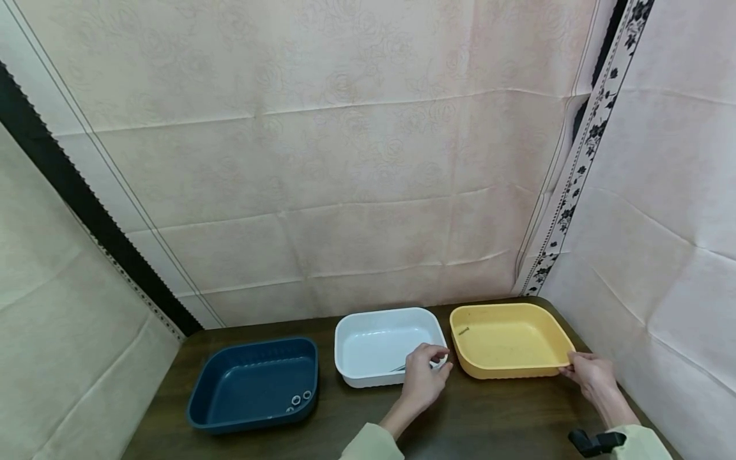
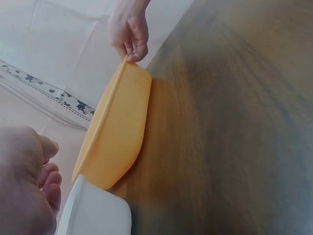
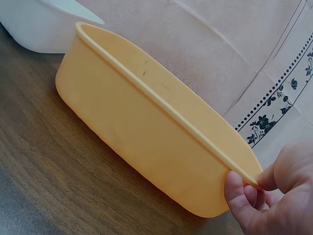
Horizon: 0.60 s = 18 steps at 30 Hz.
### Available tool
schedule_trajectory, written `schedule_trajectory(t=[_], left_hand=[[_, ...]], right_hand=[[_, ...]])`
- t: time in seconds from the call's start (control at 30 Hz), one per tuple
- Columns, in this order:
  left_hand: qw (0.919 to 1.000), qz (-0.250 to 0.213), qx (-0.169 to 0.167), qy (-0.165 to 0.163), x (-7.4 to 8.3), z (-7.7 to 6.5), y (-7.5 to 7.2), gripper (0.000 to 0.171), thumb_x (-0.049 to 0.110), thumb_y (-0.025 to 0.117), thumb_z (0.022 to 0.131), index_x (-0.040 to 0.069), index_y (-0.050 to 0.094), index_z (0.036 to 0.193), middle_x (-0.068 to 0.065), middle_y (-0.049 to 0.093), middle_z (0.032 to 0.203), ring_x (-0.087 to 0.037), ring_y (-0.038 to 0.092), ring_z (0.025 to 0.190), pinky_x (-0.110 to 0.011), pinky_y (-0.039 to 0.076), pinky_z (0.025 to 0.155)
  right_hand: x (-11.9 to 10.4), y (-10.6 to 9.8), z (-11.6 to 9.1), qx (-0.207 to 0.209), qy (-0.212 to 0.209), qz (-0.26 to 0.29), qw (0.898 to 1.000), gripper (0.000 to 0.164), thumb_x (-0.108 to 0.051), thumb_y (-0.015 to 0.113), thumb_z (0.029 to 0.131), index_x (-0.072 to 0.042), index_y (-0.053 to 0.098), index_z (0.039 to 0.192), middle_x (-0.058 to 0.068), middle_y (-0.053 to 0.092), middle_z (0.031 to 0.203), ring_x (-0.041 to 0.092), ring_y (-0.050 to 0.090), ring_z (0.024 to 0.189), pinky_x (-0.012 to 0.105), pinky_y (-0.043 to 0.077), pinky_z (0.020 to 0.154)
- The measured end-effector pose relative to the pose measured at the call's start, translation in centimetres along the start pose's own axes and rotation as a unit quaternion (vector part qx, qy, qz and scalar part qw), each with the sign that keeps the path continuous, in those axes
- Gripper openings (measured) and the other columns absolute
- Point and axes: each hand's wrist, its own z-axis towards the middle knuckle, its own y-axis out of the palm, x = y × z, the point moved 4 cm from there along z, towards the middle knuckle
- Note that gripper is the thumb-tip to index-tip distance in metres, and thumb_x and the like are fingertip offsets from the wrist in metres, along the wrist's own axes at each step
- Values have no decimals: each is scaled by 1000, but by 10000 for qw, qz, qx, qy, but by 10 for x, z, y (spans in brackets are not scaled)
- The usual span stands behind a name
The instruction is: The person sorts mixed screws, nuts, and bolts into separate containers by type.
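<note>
My right hand [image 1: 592,375] pinches the near right corner of a yellow plastic bin [image 1: 517,372], thumb and fingers on its rim. A small screw [image 1: 464,331] lies inside that bin, toward its left end. My left hand [image 1: 424,375], fingers bent, is over the near right corner of a white plastic bin [image 1: 368,382]. Beside it, a thin grey piece [image 1: 398,368] shows at the white bin's near side, too small to identify. In the left wrist view the left hand's fingers [image 2: 50,178] are curled; whether they hold anything is hidden.
A dark blue bin [image 1: 247,425] stands at the left with several metal nuts [image 1: 296,400] in its near right corner. All three bins stand on a dark wooden table [image 1: 477,421]. Pale patterned cloth [image 1: 345,160] hangs behind and at both sides.
</note>
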Motion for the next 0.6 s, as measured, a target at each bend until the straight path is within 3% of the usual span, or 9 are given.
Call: schedule_trajectory(t=[0.33,0.6], left_hand=[[9984,-105,446,334,-6,-31,-35,16,-6,80,78,4,76,90,-3,70,84,-17,64,76,-27,57,65],[9982,-288,517,-69,-20,-54,-52,21,-10,79,78,8,76,89,-4,70,84,-11,64,76,-28,58,66]], right_hand=[[0,1,1,10,17,-74,10000,44,-7,43,103,27,33,129,16,54,82,11,62,59,29,61,65],[1,1,5,36,182,84,9998,40,-6,43,103,24,34,128,16,54,81,13,62,58,29,61,64]])
